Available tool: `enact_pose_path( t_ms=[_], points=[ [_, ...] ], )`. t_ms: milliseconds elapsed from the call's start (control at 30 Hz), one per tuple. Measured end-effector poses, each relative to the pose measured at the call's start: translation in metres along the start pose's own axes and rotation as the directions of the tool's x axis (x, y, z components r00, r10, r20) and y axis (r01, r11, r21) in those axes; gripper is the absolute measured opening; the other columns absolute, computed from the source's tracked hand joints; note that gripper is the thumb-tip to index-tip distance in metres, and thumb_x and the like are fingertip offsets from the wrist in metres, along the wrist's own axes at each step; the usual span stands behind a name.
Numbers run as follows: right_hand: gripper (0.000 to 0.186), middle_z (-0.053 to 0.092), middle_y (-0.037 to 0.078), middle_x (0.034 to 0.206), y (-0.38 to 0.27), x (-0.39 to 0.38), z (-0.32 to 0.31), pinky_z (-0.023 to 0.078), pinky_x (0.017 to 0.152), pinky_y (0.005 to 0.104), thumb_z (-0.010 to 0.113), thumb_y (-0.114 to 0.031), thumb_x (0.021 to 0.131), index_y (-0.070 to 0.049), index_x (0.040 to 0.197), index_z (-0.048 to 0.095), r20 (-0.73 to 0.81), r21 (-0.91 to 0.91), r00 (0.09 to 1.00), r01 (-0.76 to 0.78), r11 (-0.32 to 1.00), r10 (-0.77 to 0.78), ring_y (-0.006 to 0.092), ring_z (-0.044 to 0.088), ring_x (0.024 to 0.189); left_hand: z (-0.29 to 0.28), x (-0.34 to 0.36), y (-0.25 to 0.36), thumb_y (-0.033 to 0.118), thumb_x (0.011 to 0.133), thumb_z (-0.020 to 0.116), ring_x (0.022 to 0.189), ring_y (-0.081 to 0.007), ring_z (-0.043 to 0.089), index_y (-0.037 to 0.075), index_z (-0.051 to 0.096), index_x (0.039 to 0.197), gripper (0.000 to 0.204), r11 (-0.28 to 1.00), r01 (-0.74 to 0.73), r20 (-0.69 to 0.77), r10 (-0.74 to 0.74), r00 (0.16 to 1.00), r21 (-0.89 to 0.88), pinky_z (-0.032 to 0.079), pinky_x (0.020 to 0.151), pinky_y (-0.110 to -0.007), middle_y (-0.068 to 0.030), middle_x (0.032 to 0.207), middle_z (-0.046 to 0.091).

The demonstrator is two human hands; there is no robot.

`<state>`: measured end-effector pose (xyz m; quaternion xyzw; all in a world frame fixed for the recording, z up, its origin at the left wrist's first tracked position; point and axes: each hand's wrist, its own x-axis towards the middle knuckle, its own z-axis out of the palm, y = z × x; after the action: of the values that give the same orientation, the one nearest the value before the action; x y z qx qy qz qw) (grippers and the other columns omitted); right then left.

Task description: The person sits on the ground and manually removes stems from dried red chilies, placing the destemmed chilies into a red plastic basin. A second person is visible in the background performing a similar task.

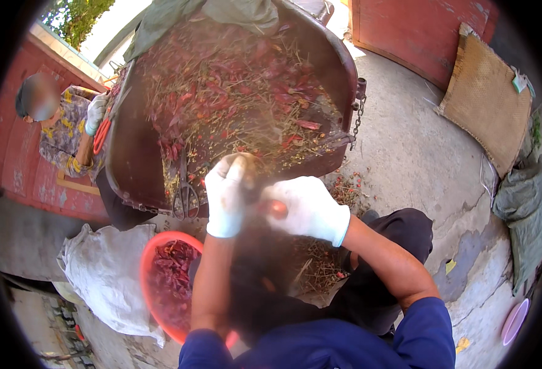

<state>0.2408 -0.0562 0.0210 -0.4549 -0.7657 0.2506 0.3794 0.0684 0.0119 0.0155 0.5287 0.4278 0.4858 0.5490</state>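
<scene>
Both my hands wear white gloves and meet just in front of the near edge of a dark red cart bed [137, 166]. My left hand [225, 194] has its fingers curled in a pinch; what they hold is blurred. My right hand [312, 208] is closed beside it, with a glossy orange-red piece [275, 209] showing at its fingers, its kind unclear. Dried red chilies [212, 92], stalks and pale seeds cover the bed. Dark-handled scissors [185, 195] lie at its edge, left of my left hand.
An orange-red basin [148, 277] of dried chilies stands by my left forearm, next to a white sack [108, 270]. At the left, a person [71, 126] in gloves holds red-handled scissors [102, 135]. Chains hang from the bed; stalks litter the ground below.
</scene>
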Motion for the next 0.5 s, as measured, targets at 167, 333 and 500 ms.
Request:
enact_pose_path(
  t_ms=[167, 333, 500],
  points=[
    [0.021, 0.070, 0.012, 0.082, -0.004, -0.004, 0.002, 0.056, 0.071, 0.0407, 0.071, -0.024, 0.078, -0.012, 0.095, 0.071, -0.089, 0.110, 0.996, 0.022, 0.994, -0.012, 0.0337, 0.068, 0.077, -0.001, 0.043, 0.011, 0.026, 0.103, 0.058, 0.058, -0.0045, 0.051, -0.002, 0.067, 0.120, 0.034, 0.932, -0.022, 0.042, 0.007, 0.999, 0.362, 0.043, 0.056, -0.021, 0.0005, 0.071, 0.061],
    [0.024, 0.071, 0.013, 0.084, -0.005, 0.001, -0.001, 0.056, 0.071, 0.0390, 0.073, -0.023, 0.076, -0.013, 0.098, 0.072, -0.131, 0.252, 0.991, 0.004, 0.968, 0.030, 0.0340, 0.069, 0.078, 0.013, 0.136, -0.028, 0.019, 0.100, 0.059, 0.076, -0.0105, 0.062, 0.004, 0.060, 0.137, 0.040, 0.657, -0.341, 0.257, 0.226, 0.940, 0.672, 0.051, 0.067, -0.025, -0.0050, 0.094, 0.071],
    [0.027, 0.071, 0.013, 0.085, -0.001, 0.000, -0.006, 0.056, 0.074, 0.0416, 0.073, -0.027, 0.077, -0.014, 0.100, 0.072, -0.137, 0.221, 0.987, -0.053, 0.974, 0.084, 0.0347, 0.069, 0.081, 0.070, 0.194, -0.031, 0.029, 0.092, 0.064, 0.109, -0.0386, 0.065, 0.019, 0.049, 0.147, 0.058, 0.105, -0.489, 0.482, 0.081, 0.872, 0.866, 0.051, 0.093, -0.045, -0.0201, 0.117, 0.069]
  ],
)
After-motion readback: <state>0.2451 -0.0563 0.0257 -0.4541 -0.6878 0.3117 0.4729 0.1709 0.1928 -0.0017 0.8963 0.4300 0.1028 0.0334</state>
